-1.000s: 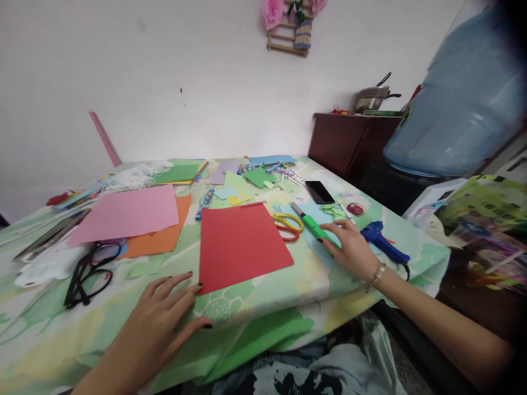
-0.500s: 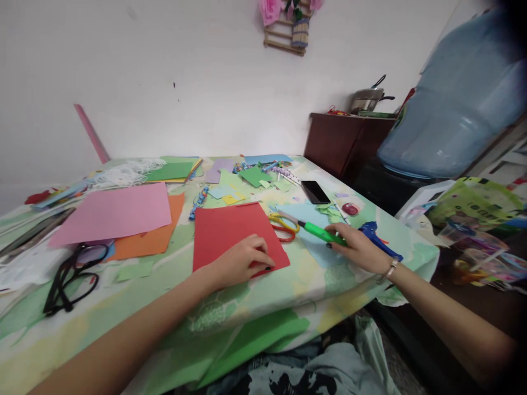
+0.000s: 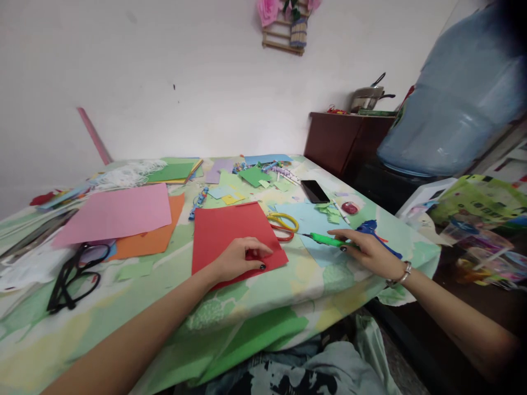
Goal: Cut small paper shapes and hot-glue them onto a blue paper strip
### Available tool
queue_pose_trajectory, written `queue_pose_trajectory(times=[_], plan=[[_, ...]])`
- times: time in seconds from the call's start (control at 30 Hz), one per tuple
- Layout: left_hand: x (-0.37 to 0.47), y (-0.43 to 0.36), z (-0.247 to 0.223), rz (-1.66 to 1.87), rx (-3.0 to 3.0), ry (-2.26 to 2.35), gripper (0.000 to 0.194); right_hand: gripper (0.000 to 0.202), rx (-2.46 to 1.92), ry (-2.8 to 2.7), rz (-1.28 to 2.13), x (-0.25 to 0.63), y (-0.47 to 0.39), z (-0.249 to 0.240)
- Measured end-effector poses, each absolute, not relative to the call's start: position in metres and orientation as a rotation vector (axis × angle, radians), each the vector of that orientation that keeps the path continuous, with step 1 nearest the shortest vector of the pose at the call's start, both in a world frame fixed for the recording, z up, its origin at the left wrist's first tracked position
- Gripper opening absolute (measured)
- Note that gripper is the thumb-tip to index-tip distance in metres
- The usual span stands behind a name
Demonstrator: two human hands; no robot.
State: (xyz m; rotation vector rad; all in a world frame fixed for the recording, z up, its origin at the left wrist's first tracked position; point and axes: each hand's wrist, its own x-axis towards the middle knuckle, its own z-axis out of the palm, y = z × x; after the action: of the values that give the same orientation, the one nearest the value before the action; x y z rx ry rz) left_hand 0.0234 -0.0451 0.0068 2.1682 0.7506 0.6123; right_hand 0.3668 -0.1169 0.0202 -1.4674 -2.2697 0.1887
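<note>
My left hand (image 3: 241, 259) rests on the lower part of a red sheet (image 3: 222, 230), fingers curved and loosely apart, holding nothing. To the right, my right hand (image 3: 366, 249) grips a green-handled tool (image 3: 325, 240) between thumb and fingers, its narrow tip pointing left. That tip lies over a light blue sheet (image 3: 313, 219), close to scissors with yellow and red handles (image 3: 284, 221) whose blades are hidden. A blue tool (image 3: 376, 236) lies just behind my right hand.
A black phone (image 3: 315, 191) and a small red round item (image 3: 349, 207) lie further back. On the left are a pink sheet (image 3: 123, 211), an orange sheet (image 3: 164, 236) and black glasses (image 3: 74, 280). A large water bottle (image 3: 457, 99) stands at the right.
My right hand has moved slightly right with the green tool, whose long blade no longer shows, only a short tip. My left hand has shifted a little left and its fingers have changed pose.
</note>
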Motion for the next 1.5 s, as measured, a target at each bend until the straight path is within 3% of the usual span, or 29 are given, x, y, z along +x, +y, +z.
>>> queue_pose_trajectory(times=[0.3, 0.43, 0.73, 1.0, 1.5], plan=[[0.024, -0.047, 0.006, 0.670, 2.075, 0.775, 0.021, 0.032, -1.558, -2.334, 0.257, 0.364, -0.107, 0.029], [0.025, -0.048, 0.005, 0.701, 2.058, 0.768, 0.011, 0.029, -1.505, -2.366, 0.331, 0.365, -0.102, 0.031], [0.024, -0.046, 0.007, 0.678, 2.214, 0.730, 0.006, 0.040, -1.469, -2.509, 0.357, 0.364, -0.091, 0.039], [0.023, -0.047, 0.009, 0.488, 2.636, 0.581, 0.039, 0.031, -1.336, -2.542, 0.552, 0.371, -0.085, 0.047], [0.018, -0.033, 0.004, 0.296, 2.721, 0.594, 0.046, 0.036, -1.186, -2.637, 0.318, 0.369, -0.086, 0.027]])
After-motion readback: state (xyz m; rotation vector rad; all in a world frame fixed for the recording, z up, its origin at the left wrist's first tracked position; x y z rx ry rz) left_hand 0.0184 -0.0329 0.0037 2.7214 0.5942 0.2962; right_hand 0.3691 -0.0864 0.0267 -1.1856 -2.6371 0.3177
